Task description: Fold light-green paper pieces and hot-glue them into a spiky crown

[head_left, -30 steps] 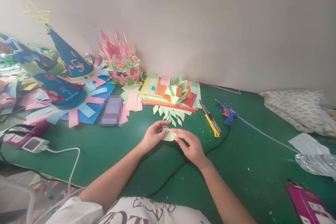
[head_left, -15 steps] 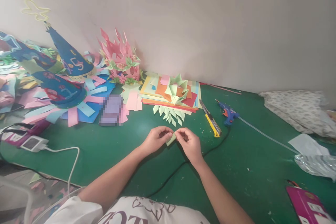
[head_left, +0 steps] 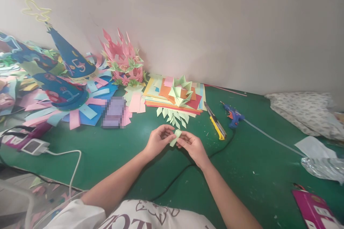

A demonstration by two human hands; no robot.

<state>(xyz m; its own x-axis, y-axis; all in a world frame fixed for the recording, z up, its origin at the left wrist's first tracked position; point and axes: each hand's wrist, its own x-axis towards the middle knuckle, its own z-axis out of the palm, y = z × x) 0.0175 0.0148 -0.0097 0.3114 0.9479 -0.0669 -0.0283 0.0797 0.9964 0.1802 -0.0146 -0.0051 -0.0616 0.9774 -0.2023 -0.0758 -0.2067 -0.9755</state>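
A small pale-green paper piece (head_left: 176,137) is being pinched above the green table (head_left: 120,157), just near of the loose green petals (head_left: 174,117). Left hand (head_left: 158,140) and right hand (head_left: 192,146) are both gripping it; creasing cleanly probably needs fingertips pressing edges aligned.

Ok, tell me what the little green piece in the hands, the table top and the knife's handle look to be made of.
Green piece, pinched between left hand and right hand: thin matte paper, by its sharp creases and flat colour. Table top: a dull green covering, perhaps felt or a mat; the weave cannot be made out. Utility knife: yellow handle, smooth and slightly glossy, probably plastic.
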